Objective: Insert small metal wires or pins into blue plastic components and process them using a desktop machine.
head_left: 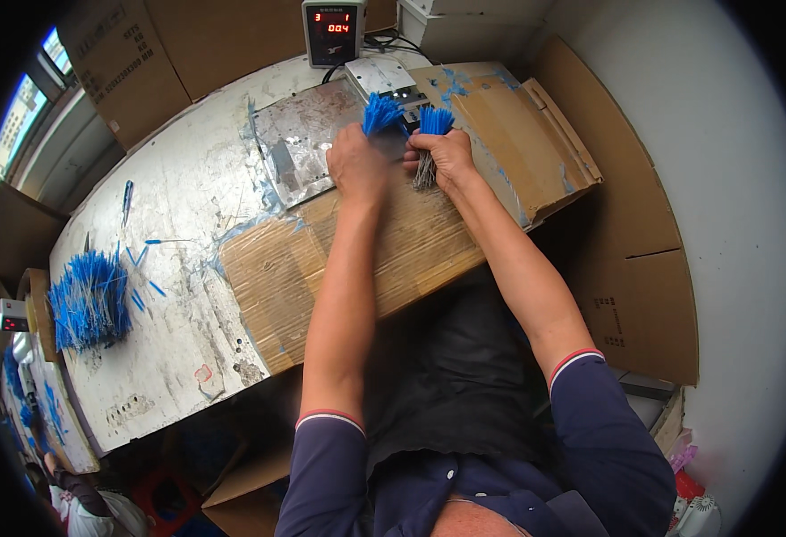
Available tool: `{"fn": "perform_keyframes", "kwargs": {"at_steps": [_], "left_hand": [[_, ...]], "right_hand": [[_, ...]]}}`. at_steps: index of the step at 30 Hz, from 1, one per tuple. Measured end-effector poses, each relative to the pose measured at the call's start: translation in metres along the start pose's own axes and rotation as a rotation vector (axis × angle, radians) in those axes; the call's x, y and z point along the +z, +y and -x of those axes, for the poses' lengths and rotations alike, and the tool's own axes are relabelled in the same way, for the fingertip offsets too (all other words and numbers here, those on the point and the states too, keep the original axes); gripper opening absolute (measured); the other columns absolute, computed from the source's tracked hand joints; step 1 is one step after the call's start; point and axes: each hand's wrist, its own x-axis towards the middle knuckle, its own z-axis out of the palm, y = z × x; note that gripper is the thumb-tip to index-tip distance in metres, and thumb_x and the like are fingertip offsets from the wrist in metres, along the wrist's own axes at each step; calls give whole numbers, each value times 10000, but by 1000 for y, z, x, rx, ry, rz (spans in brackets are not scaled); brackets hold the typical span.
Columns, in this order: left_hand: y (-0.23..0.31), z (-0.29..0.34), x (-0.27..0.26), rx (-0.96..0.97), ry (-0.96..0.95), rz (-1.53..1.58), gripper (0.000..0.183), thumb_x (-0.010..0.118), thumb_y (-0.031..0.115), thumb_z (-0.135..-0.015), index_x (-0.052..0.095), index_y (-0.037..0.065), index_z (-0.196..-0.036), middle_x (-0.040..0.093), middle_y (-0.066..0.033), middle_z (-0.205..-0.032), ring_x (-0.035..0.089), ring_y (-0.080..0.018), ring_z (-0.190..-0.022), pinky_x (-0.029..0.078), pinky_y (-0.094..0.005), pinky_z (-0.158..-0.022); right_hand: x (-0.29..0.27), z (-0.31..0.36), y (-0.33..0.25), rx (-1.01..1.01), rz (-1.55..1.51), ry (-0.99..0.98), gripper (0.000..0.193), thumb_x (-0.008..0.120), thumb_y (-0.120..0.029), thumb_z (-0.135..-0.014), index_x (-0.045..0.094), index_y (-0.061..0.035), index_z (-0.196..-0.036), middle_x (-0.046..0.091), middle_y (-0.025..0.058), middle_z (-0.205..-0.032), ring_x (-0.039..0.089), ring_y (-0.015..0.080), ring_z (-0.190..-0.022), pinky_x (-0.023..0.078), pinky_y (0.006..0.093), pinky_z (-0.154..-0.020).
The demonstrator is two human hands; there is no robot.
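Observation:
My left hand (357, 166), slightly blurred, is closed around a bundle of blue-tipped wires (381, 114). The blue ends fan out above its fingers, toward the far side of the table. Close by on the right, my right hand (449, 157) grips a second bundle of blue-tipped wires (436, 122). Its blue ends point up, and thin silvery stems hang below the fist. Both hands are over the far part of the cardboard, beside a small metal device (384, 79) that they partly hide.
A big pile of blue-tipped wires (89, 300) lies at the left, with a few loose pieces and a pen (127, 202) nearby. A red-digit display (332, 34) stands at the back. Cardboard (276, 286) covers the table's front. Another person (89, 501) is at lower left.

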Motion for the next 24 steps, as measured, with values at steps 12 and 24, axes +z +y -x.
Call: {"fn": "perform_keyframes", "kwargs": {"at_steps": [12, 24], "left_hand": [[4, 2, -1, 20, -33, -100, 124, 621, 55, -840, 624, 49, -964, 648, -161, -907, 631, -384, -874, 466, -490, -774], [-1, -2, 3, -119, 132, -2, 111, 614, 106, -911, 592, 24, -982, 638, -183, -950, 617, -406, -918, 454, -503, -788]], "right_hand": [[16, 3, 7, -137, 144, 201, 49, 654, 47, -782, 627, 21, -815, 634, 126, -657, 629, 219, -463, 548, 347, -395], [28, -9, 5, -137, 181, 241, 57, 639, 63, -798, 600, 55, -757, 642, 152, -666, 649, 245, -481, 543, 358, -393]]}}
